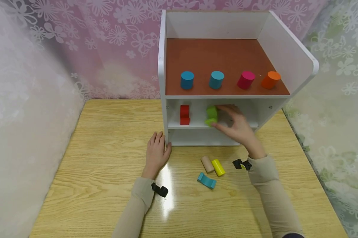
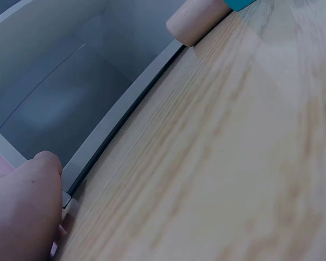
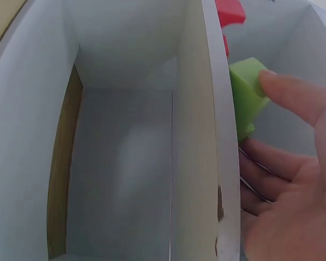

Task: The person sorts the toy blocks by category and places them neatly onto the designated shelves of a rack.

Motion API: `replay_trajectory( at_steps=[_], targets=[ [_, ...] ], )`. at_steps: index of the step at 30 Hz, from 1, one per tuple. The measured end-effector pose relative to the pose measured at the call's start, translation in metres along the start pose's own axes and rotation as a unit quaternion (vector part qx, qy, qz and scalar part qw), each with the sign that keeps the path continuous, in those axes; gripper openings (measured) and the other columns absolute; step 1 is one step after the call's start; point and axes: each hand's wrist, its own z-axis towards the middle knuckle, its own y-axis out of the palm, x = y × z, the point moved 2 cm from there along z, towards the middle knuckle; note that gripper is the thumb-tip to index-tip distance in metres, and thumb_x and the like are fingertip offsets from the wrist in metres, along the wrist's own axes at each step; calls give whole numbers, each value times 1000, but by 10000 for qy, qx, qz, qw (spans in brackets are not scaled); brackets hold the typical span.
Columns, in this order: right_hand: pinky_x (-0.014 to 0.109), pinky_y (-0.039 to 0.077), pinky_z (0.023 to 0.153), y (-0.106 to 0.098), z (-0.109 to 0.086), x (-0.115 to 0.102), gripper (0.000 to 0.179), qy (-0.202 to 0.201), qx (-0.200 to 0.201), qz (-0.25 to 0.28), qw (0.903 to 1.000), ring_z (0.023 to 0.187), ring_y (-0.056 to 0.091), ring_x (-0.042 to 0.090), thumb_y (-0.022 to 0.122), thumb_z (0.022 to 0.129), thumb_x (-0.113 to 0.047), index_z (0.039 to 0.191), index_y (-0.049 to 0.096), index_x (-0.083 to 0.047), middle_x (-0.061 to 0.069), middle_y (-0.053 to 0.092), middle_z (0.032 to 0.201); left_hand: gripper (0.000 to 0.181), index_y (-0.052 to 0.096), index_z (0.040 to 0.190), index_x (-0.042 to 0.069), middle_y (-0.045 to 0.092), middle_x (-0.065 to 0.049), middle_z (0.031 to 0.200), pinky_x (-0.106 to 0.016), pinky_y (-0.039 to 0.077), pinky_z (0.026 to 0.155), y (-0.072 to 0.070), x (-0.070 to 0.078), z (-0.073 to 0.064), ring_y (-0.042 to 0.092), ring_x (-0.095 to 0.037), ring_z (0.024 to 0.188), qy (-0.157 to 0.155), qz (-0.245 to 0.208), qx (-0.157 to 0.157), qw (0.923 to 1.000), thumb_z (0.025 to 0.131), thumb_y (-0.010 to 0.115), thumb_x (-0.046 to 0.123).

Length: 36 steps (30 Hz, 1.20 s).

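Note:
In the head view, my right hand [image 1: 240, 129] reaches into the middle compartment of a white shelf unit [image 1: 162, 79]. It pinches a green curved block [image 1: 212, 113] between thumb and fingers. From the right wrist, the thumb lies against the front of the green block [image 3: 246, 100], while the other fingers pass behind the shelf edge. A red curved block [image 1: 184, 115] stands to its left on that shelf. My left hand [image 1: 156, 152] rests on the table with fingers extended, touching the unit's lower left corner; its thumb side [image 2: 30, 201] shows in the left wrist view.
On the red-brown top stand a blue cylinder [image 1: 187, 80], a light blue cylinder [image 1: 216, 80], a pink cylinder [image 1: 246, 80] and an orange cylinder [image 1: 270, 80]. A tan cylinder [image 1: 207, 164], a yellow cylinder [image 1: 218, 167] and a teal curved block [image 1: 207, 180] lie on the wooden table [image 1: 107, 158].

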Motion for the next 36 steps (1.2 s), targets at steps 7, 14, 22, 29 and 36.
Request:
replay_trajectory(
  at_steps=[7,14,22,29,36],
  targets=[
    [53,34,99,-7,2,6,61,260,-345,-24,9991,116,45,28,79,74,-21,129,53,-10,10,51,128,42,57,117,5,49,-15,134,-50,30,106,0,0,0,36,-37,131,-38,35,-51,10000,93,44,37],
    [53,33,101,-10,5,11,64,342,-616,49,9975,119,42,26,79,75,-24,131,51,-14,6,49,131,43,57,118,5,49,-14,135,-50,29,106,1,-1,0,35,-37,131,-50,26,-90,9999,94,44,38],
    [53,33,101,-12,8,15,63,330,-712,22,9969,118,42,26,80,73,-23,129,52,-14,7,49,130,44,57,117,4,49,-14,134,-50,30,105,2,-2,1,36,-37,131,-38,52,-18,10000,93,44,39],
    [54,31,101,-12,10,16,62,350,-654,111,9972,118,41,29,80,73,-20,128,53,-13,9,48,130,44,58,117,4,49,-14,134,-49,30,105,2,-2,1,37,-37,131,-20,68,-6,10000,94,43,39],
    [54,31,101,-12,9,16,63,284,-672,114,9973,118,40,27,80,73,-21,129,52,-13,8,48,130,44,58,117,4,49,-14,134,-49,29,106,3,-2,1,36,-37,131,-45,73,-41,10000,93,44,39]
  ],
)
